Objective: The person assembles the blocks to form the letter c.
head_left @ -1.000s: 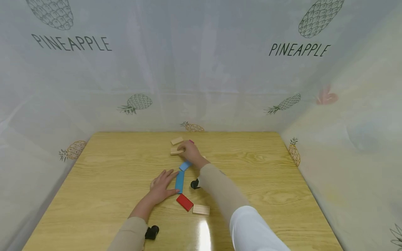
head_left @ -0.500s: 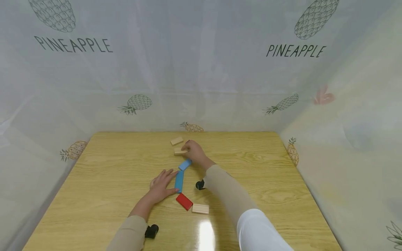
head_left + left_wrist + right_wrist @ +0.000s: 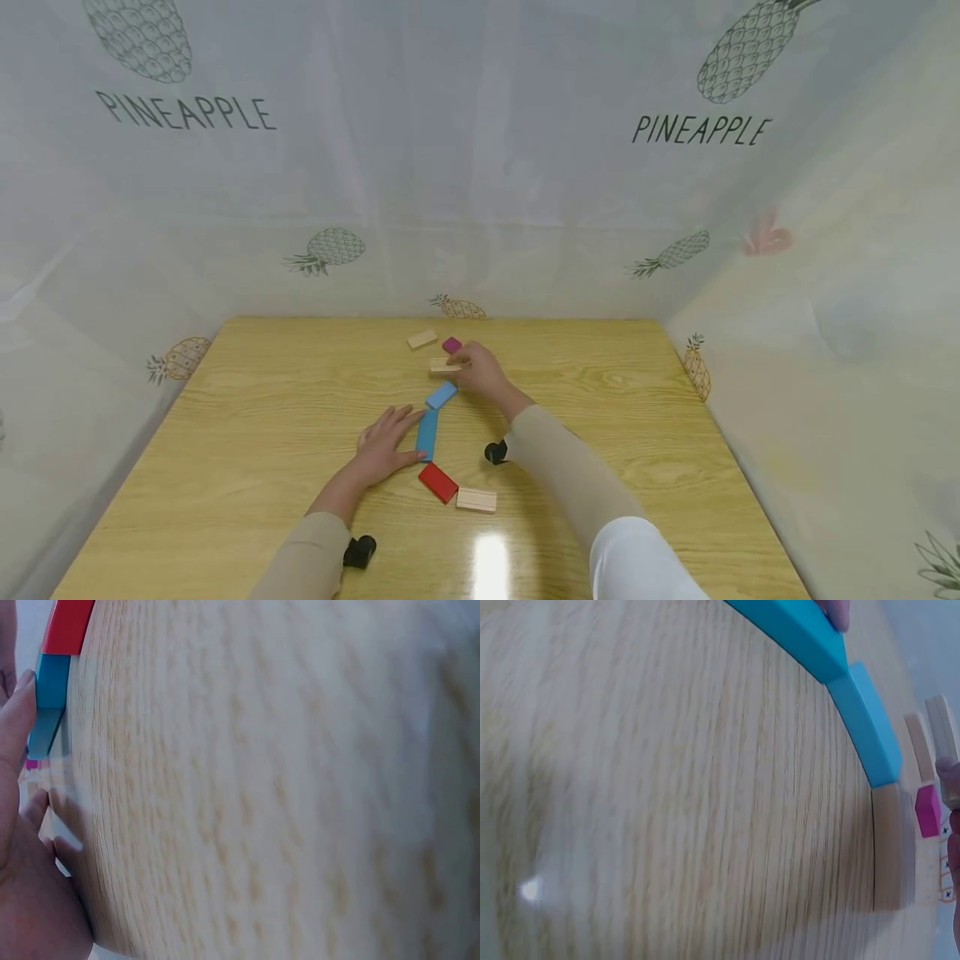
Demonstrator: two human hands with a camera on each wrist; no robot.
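My right hand (image 3: 483, 373) pinches a plain wooden block (image 3: 442, 366) by its right end; in the right wrist view this wooden block (image 3: 942, 727) appears above the table. My left hand (image 3: 386, 446) lies spread beside a blue block (image 3: 427, 435), the thumb touching its near end and a fingertip at its far end. A lighter blue block (image 3: 866, 724) meets the blue one at an angle. Against its other end lies another wooden block (image 3: 887, 847), covered by my right hand in the head view. A red block (image 3: 438, 483) touches the blue block's near end.
Another wooden block (image 3: 476, 500) adjoins the red one. Farther back lie a magenta block (image 3: 452, 345) and a loose wooden block (image 3: 422, 339). Pineapple-printed cloth (image 3: 495, 200) hangs behind and beside the wood-grain table (image 3: 630, 417). Black wrist cameras sit at both wrists.
My right hand has moved rightward and slightly nearer with the pinched wooden block, uncovering the magenta block. My left hand stays beside the blue block.
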